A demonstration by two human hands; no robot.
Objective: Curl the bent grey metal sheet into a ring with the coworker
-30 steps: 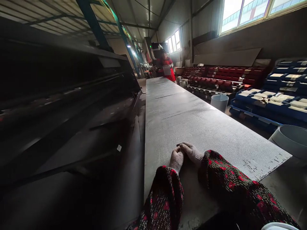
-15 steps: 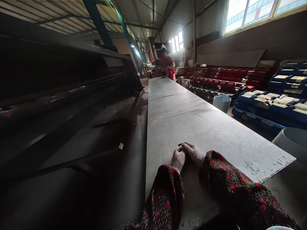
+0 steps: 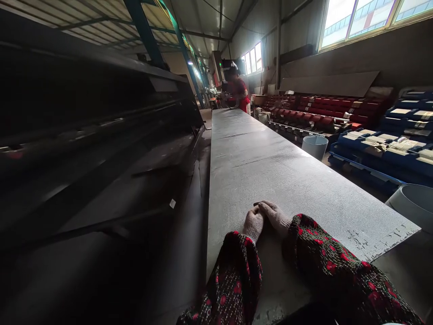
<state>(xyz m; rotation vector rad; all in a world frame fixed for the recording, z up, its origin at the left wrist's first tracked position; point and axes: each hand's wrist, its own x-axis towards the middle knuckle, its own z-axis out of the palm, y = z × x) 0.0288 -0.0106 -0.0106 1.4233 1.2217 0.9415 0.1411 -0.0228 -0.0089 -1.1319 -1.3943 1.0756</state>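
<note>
Both of my hands wear knit work gloves and rest together on a long grey metal sheet (image 3: 270,167) near its close end. My left hand (image 3: 252,224) is curled into a loose fist. My right hand (image 3: 275,216) lies against it, its fingers folded over the left knuckles. Neither hand holds any object. My sleeves are dark with red flowers.
A dark machine bed (image 3: 101,149) runs along the sheet's left edge. At the far end a person in red (image 3: 238,92) works. On the right are grey round tubs (image 3: 314,145), one close by (image 3: 411,203), and pallets of red (image 3: 314,115) and blue (image 3: 389,146) parts.
My hands have stayed clasped in place. The view has drifted slightly to the left. The person at the far end has turned and shifted position.
</note>
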